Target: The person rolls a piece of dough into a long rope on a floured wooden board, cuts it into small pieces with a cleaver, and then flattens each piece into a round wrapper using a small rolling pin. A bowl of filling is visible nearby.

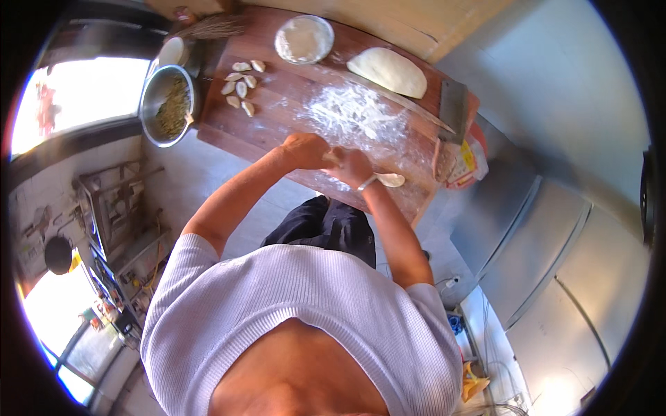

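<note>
My left hand (306, 150) and my right hand (351, 167) meet over the near side of a wooden board (277, 121). Their fingers are closed in a pinch against each other, and what they hold is mostly hidden. A pale oval piece of dough (390, 180) lies on the board beside my right wrist, which wears a light bracelet. Just beyond my hands spreads a patch of white flour (357, 112). Toward the far left rest several shaped dumplings (241, 89) in a loose cluster.
A metal bowl of chopped filling (172, 111) stands left of the board. At the back are a bowl of flour (303, 40) and a large dough lump (388, 71). A thin rolling pin (409, 104), a wide dark blade (453, 111) and a bag (466, 165) occupy the right side.
</note>
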### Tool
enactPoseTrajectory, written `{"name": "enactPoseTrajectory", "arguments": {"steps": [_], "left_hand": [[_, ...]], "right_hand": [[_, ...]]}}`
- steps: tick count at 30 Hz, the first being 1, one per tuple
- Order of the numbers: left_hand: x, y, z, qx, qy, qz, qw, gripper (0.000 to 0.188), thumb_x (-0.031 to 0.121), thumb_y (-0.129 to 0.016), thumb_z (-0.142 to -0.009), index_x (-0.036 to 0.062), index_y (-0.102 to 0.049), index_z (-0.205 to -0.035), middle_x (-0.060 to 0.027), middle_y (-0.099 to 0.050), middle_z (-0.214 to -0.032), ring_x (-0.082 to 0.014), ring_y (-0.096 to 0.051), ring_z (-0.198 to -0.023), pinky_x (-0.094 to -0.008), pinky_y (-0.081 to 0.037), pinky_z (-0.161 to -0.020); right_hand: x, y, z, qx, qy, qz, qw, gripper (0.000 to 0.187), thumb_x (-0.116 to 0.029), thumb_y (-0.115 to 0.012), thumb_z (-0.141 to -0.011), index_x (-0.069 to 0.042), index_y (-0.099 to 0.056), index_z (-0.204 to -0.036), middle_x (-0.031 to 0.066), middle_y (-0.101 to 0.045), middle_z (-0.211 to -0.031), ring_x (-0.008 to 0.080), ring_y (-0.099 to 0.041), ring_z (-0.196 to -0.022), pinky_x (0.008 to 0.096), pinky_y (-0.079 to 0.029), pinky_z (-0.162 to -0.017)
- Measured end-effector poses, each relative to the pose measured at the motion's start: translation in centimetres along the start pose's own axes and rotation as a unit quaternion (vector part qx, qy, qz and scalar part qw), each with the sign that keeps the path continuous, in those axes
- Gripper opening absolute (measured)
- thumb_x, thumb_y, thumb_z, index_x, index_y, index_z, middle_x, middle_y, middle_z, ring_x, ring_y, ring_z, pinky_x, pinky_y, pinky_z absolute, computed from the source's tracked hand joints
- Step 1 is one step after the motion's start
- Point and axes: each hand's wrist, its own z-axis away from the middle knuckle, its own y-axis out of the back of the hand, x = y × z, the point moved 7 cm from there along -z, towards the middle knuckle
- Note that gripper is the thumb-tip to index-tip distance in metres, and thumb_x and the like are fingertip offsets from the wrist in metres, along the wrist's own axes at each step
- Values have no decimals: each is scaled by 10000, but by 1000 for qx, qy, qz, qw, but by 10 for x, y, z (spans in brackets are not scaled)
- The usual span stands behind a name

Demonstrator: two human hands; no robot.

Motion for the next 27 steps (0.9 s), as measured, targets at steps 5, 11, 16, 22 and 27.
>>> {"name": "enactPoseTrajectory", "arguments": {"steps": [5,11,16,22,27], "left_hand": [[12,39,38,1,-10,-33,999,398,474,-682,-807,91,-704,-915,-133,-685,-796,-323,-673,-810,-432,-515,-696],[3,72,84,24,14,-97,995,368,450,-674,-821,103,-701,-938,-137,-674,-780,-321,-669,-810,-433,-511,-691],[-24,81,112,49,55,-64,995,323,393,-714,-816,99,-724,-950,-123,-703,-864,-307,-680,-828,-396,-540,-710],[-60,63,118,42,87,-4,995,309,387,-708,-821,117,-718,-971,-111,-701,-887,-295,-669,-860,-404,-518,-740],[-91,45,113,39,101,14,994,308,407,-703,-814,149,-716,-982,-120,-699,-879,-304,-664,-861,-419,-506,-740]], "right_hand": [[17,43,26,4,-9,1,1000,303,-322,-749,-752,-76,-574,-783,195,-626,-655,399,-640,-657,468,-510,-576],[40,34,54,17,-37,32,999,292,-296,-739,-773,-81,-541,-762,194,-622,-659,410,-628,-663,483,-496,-576],[74,33,97,-1,-95,102,990,281,-306,-728,-769,-93,-547,-793,184,-616,-655,404,-623,-652,492,-493,-573],[82,42,133,10,-122,139,983,279,-332,-708,-773,-101,-553,-802,169,-620,-654,385,-628,-643,493,-491,-564],[103,30,156,18,-156,142,977,284,-359,-698,-776,-106,-572,-793,167,-636,-684,381,-635,-665,493,-494,-564]]}}
